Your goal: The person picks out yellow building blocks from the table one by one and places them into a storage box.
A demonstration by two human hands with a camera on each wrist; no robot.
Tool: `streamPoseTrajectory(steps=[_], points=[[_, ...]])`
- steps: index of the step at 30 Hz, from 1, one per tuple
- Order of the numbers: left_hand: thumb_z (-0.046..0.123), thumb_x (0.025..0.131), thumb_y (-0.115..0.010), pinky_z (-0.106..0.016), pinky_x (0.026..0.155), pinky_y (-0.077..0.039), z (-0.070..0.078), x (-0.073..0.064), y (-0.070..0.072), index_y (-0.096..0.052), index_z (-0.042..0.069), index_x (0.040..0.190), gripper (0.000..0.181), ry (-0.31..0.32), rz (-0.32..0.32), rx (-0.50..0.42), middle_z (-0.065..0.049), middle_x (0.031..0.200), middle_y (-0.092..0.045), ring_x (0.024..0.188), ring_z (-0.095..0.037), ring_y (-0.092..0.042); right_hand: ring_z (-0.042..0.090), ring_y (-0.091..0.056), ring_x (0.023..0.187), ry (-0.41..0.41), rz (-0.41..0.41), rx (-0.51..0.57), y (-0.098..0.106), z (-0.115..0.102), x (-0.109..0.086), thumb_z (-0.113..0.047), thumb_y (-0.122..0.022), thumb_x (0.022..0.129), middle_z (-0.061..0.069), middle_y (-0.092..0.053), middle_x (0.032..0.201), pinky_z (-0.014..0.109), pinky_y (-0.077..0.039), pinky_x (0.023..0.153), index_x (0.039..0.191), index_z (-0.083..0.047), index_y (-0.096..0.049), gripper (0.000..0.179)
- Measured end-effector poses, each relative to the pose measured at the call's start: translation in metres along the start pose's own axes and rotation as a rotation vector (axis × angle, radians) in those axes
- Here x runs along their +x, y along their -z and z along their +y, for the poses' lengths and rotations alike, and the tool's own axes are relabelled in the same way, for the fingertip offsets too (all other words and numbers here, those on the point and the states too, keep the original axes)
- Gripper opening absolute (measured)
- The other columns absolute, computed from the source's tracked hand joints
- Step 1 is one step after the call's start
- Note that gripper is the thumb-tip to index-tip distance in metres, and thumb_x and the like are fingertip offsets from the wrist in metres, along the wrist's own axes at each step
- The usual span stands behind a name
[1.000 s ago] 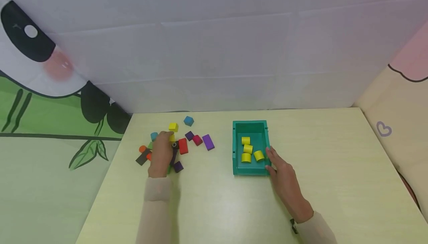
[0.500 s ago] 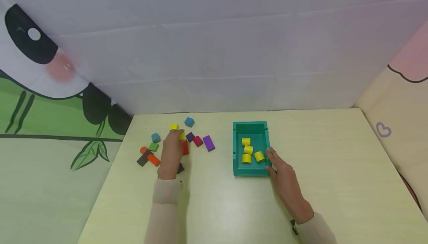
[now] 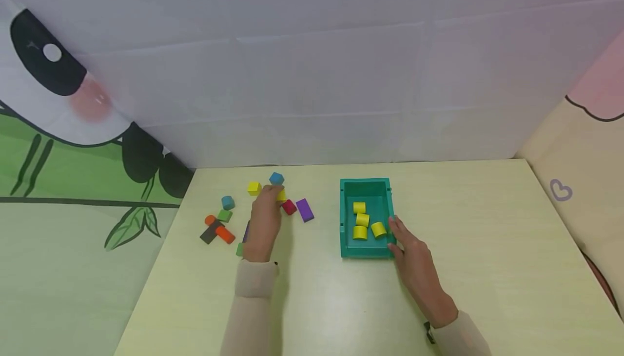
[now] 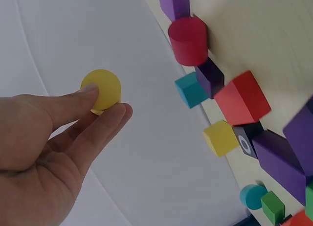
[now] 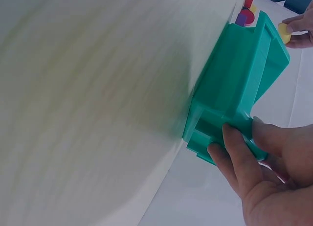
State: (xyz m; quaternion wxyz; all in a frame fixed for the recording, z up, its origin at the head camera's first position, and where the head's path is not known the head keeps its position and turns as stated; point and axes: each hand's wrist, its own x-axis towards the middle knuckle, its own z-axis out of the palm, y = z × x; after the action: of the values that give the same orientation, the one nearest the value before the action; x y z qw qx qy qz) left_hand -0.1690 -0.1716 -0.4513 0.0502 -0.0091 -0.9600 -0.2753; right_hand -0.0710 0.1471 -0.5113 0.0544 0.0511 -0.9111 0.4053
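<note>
My left hand (image 3: 265, 223) pinches a yellow cylinder block (image 4: 103, 88) between thumb and fingertips, raised over the loose blocks. In the left wrist view its round face points to the camera. At the right, my right hand (image 3: 420, 272) grips the near right side of a green plastic box (image 5: 225, 69), thumb and fingers at its rim and outer wall. Inside the box lie several yellow cylinders (image 3: 362, 219). Below the left hand are a red block (image 4: 242, 99), a dark block with a white ring (image 4: 246, 142) and purple blocks (image 4: 279, 161), mostly hidden in the head view.
A yellow cube (image 3: 254, 188), a blue block (image 3: 276, 178), a crimson cylinder (image 4: 190, 41) and a purple block (image 3: 305, 210) lie around the left hand. Orange (image 3: 225, 234), dark grey (image 3: 211, 232) and green (image 3: 225, 215) blocks lie further left. A white cloth backdrop (image 3: 312, 85) rises behind the table.
The left hand has moved right, carrying the yellow cylinder up from among the blocks and uncovering orange, green and blue ones. The right hand and the box stay in place.
</note>
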Motion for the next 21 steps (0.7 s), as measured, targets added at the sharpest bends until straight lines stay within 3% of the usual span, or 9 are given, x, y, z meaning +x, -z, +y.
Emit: streamPoseTrajectory(steps=[11,16,21], points=[[-0.018,0.096,-0.061,-0.048,0.108,-0.055,0.024,0.002,-0.015,-0.065,-0.006,0.136,0.043,-0.059,-0.009,-0.016,-0.024,0.135,-0.064,0.126,-0.042,-0.065,0.045,-0.052,0.139,0.010,0.005,-0.004,-0.001,0.002,0.001,0.007,-0.077,0.091,0.020,-0.046,0.160,0.056,-0.051,0.107,0.155,0.002,-0.047,0.071],[-0.018,0.099,-0.054,-0.046,0.109,-0.054,0.032,0.000,-0.021,-0.064,-0.004,0.138,0.043,-0.076,-0.024,-0.020,-0.021,0.136,-0.064,0.127,-0.039,-0.065,0.045,-0.052,0.140,0.008,0.007,-0.003,-0.001,0.002,0.001,0.007,-0.077,0.091,0.019,-0.046,0.160,0.056,-0.051,0.107,0.155,0.001,-0.047,0.071],[-0.014,0.101,-0.057,-0.045,0.111,-0.053,0.043,-0.001,-0.025,-0.062,-0.003,0.141,0.042,-0.082,-0.057,-0.039,-0.020,0.139,-0.063,0.129,-0.038,-0.064,0.045,-0.052,0.139,0.011,0.013,-0.004,-0.001,0.003,0.001,0.007,-0.077,0.091,0.020,-0.047,0.160,0.056,-0.051,0.106,0.155,0.001,-0.047,0.071]])
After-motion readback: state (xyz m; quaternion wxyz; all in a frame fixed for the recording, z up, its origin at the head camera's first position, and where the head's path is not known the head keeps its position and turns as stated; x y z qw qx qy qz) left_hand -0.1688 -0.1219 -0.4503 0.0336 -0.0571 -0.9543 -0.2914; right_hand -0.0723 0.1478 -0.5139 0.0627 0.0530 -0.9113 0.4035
